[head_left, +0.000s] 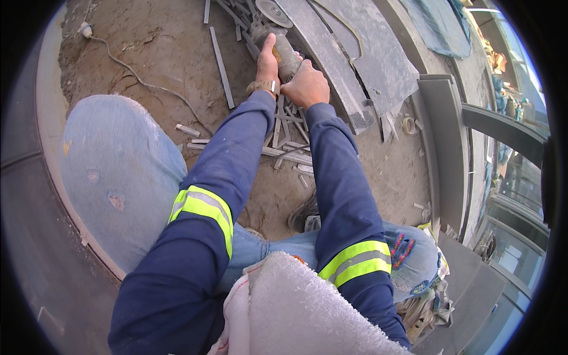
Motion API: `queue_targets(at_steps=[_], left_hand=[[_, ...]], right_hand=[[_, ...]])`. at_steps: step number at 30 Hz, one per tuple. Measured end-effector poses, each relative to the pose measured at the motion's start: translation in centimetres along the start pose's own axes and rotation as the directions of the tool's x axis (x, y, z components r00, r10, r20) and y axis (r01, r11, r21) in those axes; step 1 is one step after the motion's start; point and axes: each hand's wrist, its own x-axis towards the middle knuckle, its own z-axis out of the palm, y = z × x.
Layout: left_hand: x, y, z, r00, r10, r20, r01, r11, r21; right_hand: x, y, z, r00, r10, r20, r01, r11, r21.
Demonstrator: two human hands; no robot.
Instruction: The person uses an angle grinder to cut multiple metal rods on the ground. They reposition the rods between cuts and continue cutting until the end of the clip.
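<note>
Both my arms reach forward to an angle grinder [286, 54] at the top middle of the head view. My left hand [268, 66] wraps round its body from the left, thumb along the top. My right hand [307, 84] grips the rear of the body. The round cutting disc [274, 12] points away from me, beside the left edge of a long grey stone slab [322, 56]. Whether the disc touches the slab or is spinning, I cannot tell. A wider grey slab [374, 50] lies to the right, with a dark gap between them.
Thin cut-off strips [222, 68] and a pile of offcuts [287, 151] litter the dusty ground. A cable [142, 83] with a white connector [86, 29] runs at the left. On the right are a roll of tape [409, 125], an upright grey panel [444, 139] and window frames [503, 133].
</note>
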Motion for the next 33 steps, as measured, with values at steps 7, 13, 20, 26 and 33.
queue_targets(at_steps=[7,13,20,26,33], left_hand=[[-0.7,-0.3,0.1,1.000,0.000,-0.010,0.000,1.000,0.030],[-0.7,-0.6,-0.7,0.999,-0.001,0.034,0.000,1.000,0.026],[-1.0,-1.0,-0.5,1.000,-0.014,0.019,0.014,1.000,0.017],[-1.3,-1.0,-0.6,1.000,-0.011,0.018,0.011,1.000,0.023],[-2.1,-1.1,-0.5,1.000,-0.019,-0.002,0.019,0.999,0.035]], right_hand=[[-1.0,0.1,-0.5,1.000,-0.002,0.006,0.002,1.000,0.003],[-1.4,0.4,-0.4,1.000,-0.013,0.005,0.013,1.000,0.002],[-1.5,0.9,-0.2,1.000,-0.005,0.007,0.005,1.000,-0.006],[-1.9,1.0,-0.2,1.000,-0.006,0.000,0.006,1.000,-0.005],[-2.2,1.2,-0.1,1.000,0.002,0.008,-0.002,1.000,-0.003]])
